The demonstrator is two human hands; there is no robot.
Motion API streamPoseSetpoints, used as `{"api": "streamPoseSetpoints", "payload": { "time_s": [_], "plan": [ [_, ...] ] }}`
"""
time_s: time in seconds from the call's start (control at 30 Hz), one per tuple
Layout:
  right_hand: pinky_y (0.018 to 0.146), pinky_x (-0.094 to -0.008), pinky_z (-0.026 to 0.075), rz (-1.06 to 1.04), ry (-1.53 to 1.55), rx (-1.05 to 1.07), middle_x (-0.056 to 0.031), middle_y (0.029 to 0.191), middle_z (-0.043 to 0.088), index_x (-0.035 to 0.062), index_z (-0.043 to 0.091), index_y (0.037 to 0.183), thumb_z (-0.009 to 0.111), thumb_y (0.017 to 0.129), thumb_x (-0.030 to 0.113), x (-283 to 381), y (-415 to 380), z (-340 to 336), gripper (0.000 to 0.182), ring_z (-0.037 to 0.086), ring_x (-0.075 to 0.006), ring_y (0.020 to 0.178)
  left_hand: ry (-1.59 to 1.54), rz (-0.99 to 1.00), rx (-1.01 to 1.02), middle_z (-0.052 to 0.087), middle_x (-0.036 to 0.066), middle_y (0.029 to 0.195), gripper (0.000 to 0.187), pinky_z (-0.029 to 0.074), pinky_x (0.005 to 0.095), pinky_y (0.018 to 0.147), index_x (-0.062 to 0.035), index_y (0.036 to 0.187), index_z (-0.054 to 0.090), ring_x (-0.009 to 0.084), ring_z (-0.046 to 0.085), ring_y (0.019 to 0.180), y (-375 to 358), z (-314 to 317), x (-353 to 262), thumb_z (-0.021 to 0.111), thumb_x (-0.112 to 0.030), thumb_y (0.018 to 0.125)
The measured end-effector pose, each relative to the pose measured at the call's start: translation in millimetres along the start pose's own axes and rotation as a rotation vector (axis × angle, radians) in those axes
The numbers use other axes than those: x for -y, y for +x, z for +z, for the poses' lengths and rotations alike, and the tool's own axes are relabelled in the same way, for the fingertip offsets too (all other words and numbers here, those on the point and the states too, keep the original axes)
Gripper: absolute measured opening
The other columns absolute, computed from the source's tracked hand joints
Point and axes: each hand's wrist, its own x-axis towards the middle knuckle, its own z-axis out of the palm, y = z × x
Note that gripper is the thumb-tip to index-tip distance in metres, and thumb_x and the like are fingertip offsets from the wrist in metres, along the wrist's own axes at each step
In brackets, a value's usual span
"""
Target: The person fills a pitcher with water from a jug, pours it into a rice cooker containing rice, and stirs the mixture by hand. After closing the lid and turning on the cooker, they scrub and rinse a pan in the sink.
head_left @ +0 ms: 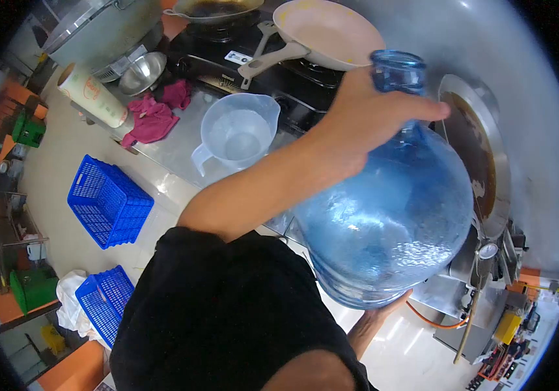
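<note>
A large blue see-through water jug (383, 215) fills the space in front of me, its neck (398, 72) pointing up toward the stove. My left hand (383, 111) is closed around the jug just below the mouth, its arm crossing the view from the left. Under the base, my right hand (390, 307) supports the jug; much of that hand is hidden behind it. Left of my forearm, a translucent plastic measuring jug (239, 130) with a handle and spout stands on the steel counter (185, 146).
A pale frying pan (328, 32) sits on the black gas stove (208, 72). Beyond the water jug is a wide pan of dark liquid (471, 150). Pink cloths (152, 120), a paper roll (94, 98) and a metal bowl (142, 72) lie leftward. Blue crates (110, 202) stand on the floor.
</note>
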Motion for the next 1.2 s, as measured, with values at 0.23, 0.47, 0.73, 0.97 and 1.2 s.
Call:
{"api": "streamPoseSetpoints", "payload": {
  "time_s": [0.23,0.47,0.73,0.97,1.2],
  "plan": [
    [0.095,-0.0406,0.042,0.069,-0.104,-0.113,-0.0111,0.132,0.045,0.0098,0.042,0.133,0.035,0.094,0.051,-32.8,-9.2,37.8,0.057,0.047,-0.0257,0.117,0.272,-0.06,0.082,0.064,0.014,0.083,0.037,0.05,0.032,0.068,0.0024,0.084,0.062,0.0211,0.064,0.075,14.8,67.9,-4.8,0.081,-0.012,0.057],
    [0.066,-0.0277,0.049,0.592,-0.994,0.186,-0.0089,0.086,0.067,0.0018,0.062,0.109,0.046,0.091,0.036,-40.0,-20.5,-9.3,0.042,0.065,-0.0165,0.075,0.854,0.115,0.443,0.066,0.022,0.092,0.056,0.051,0.0369,0.082,0.0043,0.099,0.063,0.0339,0.065,0.09,8.0,119.9,40.8,0.079,-0.019,0.051],
    [0.081,-0.0347,0.049,-0.031,-1.054,1.018,-0.0147,0.103,0.063,0.0012,0.06,0.111,0.062,0.087,0.017,-146.7,-74.6,150.8,0.029,0.061,-0.022,0.098,0.894,0.176,0.435,0.064,0.026,0.094,0.055,0.05,0.0394,0.083,0.0074,0.095,0.061,0.0357,0.063,0.092,11.5,117.9,45.9,0.078,-0.022,0.052],
    [0.096,-0.0365,0.039,-0.276,-0.756,0.785,-0.0172,0.124,0.053,0.0009,0.045,0.129,0.067,0.085,0.024,-256.2,-103.6,295.8,0.054,0.049,-0.0266,0.116,0.764,0.837,0.665,0.05,0.018,0.119,0.051,0.041,0.0429,0.087,0.001,0.115,0.049,0.0329,0.05,0.107,-90.9,7.4,8.1,0.069,-0.017,0.071],
    [0.079,-0.0226,0.038,-0.099,-0.392,0.207,-0.0001,0.095,0.06,0.0062,0.062,0.101,0.063,0.089,0.027,-297.4,-124.9,347.0,0.025,0.051,-0.0089,0.088,0.494,-0.208,1.086,0.049,0.02,0.128,0.042,0.037,0.0404,0.1,-0.002,0.125,0.052,0.0345,0.047,0.12,-281.7,-296.3,-133.7,0.063,-0.014,0.086]
  ]
}}
